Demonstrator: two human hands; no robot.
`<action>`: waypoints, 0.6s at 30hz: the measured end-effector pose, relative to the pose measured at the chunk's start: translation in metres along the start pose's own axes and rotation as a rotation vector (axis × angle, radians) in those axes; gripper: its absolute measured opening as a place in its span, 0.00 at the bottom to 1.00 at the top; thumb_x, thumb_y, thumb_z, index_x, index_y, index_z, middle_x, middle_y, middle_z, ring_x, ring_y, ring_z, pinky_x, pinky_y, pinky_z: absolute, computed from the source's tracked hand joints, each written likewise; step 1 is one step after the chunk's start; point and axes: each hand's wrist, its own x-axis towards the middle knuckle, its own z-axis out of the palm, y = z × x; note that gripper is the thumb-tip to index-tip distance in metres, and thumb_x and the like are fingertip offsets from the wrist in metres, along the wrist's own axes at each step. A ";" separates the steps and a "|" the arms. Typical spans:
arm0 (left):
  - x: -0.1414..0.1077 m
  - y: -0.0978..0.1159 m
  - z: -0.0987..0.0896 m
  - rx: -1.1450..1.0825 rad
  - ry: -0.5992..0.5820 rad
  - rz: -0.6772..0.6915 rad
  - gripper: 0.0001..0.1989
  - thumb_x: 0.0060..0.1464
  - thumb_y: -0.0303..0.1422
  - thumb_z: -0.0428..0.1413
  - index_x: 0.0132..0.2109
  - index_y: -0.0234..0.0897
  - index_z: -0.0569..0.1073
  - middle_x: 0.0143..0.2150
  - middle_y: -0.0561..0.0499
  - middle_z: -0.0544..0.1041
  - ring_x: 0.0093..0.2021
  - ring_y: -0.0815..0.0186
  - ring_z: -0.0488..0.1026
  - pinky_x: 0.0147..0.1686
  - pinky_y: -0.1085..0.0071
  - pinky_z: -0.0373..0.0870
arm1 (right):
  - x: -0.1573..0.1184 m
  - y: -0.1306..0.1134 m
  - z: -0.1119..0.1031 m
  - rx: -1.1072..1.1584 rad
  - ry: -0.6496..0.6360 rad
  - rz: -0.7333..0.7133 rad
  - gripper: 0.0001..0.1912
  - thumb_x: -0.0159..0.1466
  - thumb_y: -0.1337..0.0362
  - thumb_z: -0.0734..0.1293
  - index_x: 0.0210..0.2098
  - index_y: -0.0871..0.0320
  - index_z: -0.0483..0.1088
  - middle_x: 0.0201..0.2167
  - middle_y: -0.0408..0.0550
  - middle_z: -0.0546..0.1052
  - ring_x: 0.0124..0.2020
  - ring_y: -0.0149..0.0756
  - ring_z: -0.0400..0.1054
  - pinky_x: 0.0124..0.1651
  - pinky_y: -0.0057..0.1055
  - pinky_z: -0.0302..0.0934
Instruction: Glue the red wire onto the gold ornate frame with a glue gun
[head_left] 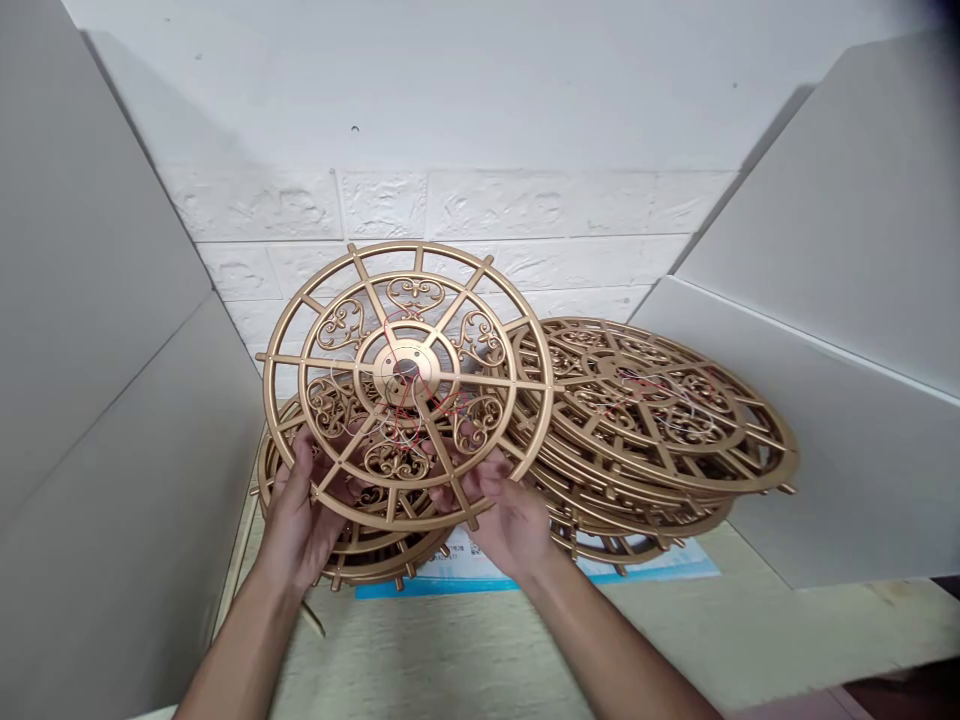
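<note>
A round gold openwork frame (407,372) is held up, tilted toward the camera, with scroll ornaments between its spokes. Thin red and white wires hang around its centre hole. My left hand (304,505) grips its lower left rim, thumb in front and fingers behind. At the lower right rim my right hand (506,505) holds the same frame, its fingers partly seen through the openwork. Behind and below is a left stack of similar gold frames (390,565), largely hidden by the held one. A taller right stack (660,400) has red and white wires on its top frame.
Blue and white printed sheet (637,568) lies under the stacks on the pale table (420,660). Grey panels stand at the left (112,400) and right (840,400). A white brick-patterned wall (525,205) rises behind. A thin stick end (312,618) shows near my left wrist.
</note>
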 end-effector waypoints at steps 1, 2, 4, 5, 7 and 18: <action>0.000 0.000 0.000 -0.015 0.008 -0.006 0.25 0.37 0.46 0.73 0.42 0.41 0.79 0.40 0.50 0.83 0.38 0.59 0.81 0.43 0.64 0.81 | -0.001 0.000 0.001 -0.011 0.003 -0.022 0.27 0.42 0.52 0.78 0.41 0.50 0.76 0.32 0.47 0.82 0.33 0.45 0.75 0.40 0.45 0.71; 0.000 0.001 0.000 -0.034 0.019 -0.009 0.24 0.36 0.45 0.74 0.40 0.40 0.79 0.40 0.50 0.83 0.36 0.60 0.81 0.43 0.64 0.81 | -0.001 0.001 0.001 -0.021 0.009 -0.050 0.29 0.41 0.46 0.78 0.39 0.50 0.76 0.32 0.48 0.82 0.34 0.46 0.75 0.39 0.44 0.71; 0.001 0.003 0.001 -0.075 0.048 -0.012 0.20 0.39 0.44 0.73 0.39 0.40 0.79 0.38 0.52 0.83 0.33 0.63 0.80 0.44 0.65 0.81 | -0.002 0.003 0.000 -0.044 0.032 -0.116 0.33 0.38 0.36 0.76 0.36 0.51 0.77 0.32 0.49 0.81 0.35 0.46 0.74 0.37 0.42 0.71; 0.001 0.005 0.002 -0.096 0.067 -0.015 0.16 0.45 0.43 0.71 0.38 0.41 0.79 0.38 0.52 0.83 0.32 0.64 0.80 0.45 0.66 0.80 | -0.001 0.003 -0.001 -0.056 0.049 -0.150 0.34 0.39 0.33 0.75 0.35 0.51 0.77 0.31 0.49 0.80 0.35 0.46 0.74 0.35 0.41 0.70; 0.001 0.009 0.006 -0.132 0.110 -0.028 0.09 0.58 0.41 0.61 0.38 0.41 0.79 0.38 0.52 0.84 0.31 0.67 0.80 0.46 0.67 0.80 | 0.003 0.004 -0.003 -0.088 0.092 -0.201 0.28 0.45 0.36 0.74 0.31 0.53 0.77 0.26 0.47 0.78 0.32 0.42 0.73 0.30 0.36 0.68; -0.002 0.015 0.014 -0.212 0.188 -0.105 0.19 0.69 0.36 0.45 0.36 0.41 0.79 0.37 0.49 0.84 0.30 0.66 0.80 0.43 0.66 0.80 | 0.053 -0.019 0.027 -0.198 0.145 -0.309 0.11 0.44 0.63 0.78 0.24 0.54 0.74 0.19 0.37 0.74 0.15 0.25 0.60 0.16 0.23 0.51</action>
